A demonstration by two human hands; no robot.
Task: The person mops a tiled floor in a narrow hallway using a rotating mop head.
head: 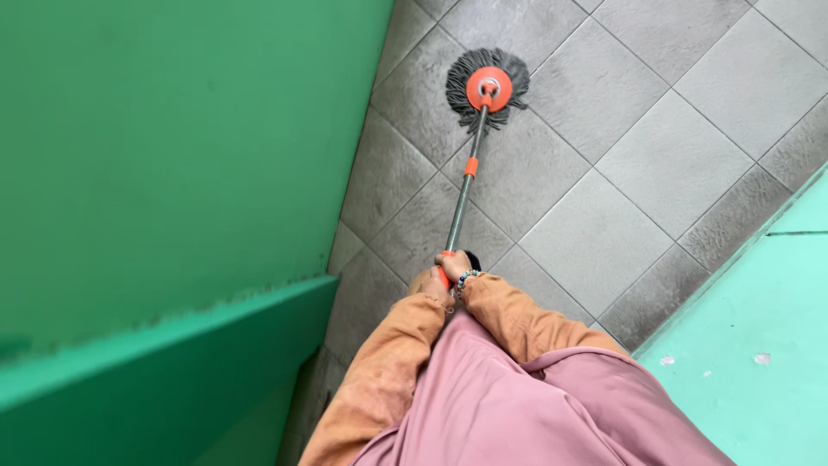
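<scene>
Two hands close together on the top end of a mop (477, 129), right in front of the person's body. The mop has a thin metal pole with an orange collar partway down and an orange grip at the top. Its head (487, 89) is a round orange plastic disc ringed by a fringe of dark grey strands, pressed flat on the floor (673, 164) well ahead of the hands.

The floor is laid with square grey tiles, set diagonally to the view, with a mottled, slightly rough surface and pale grout lines. A smooth green wall (172, 147) stands to the left, with a lighter green ledge running along its lower part. To the right lies a pale mint-green painted surface (759, 345) with a few small white flecks.

The right hand (455, 264) wraps its fingers tightly around the orange grip, and a beaded bracelet (467, 278) sits at its wrist. The left hand (429, 285) sits just below and beside it, fingers curled shut on the same pole end, partly hidden by the sleeve cuff. Both forearms, in worn orange-brown sleeves, angle inward and meet at the pole. The pole tilts up and away from the hands to the mop head. Loose pink fabric covers the body below.
</scene>
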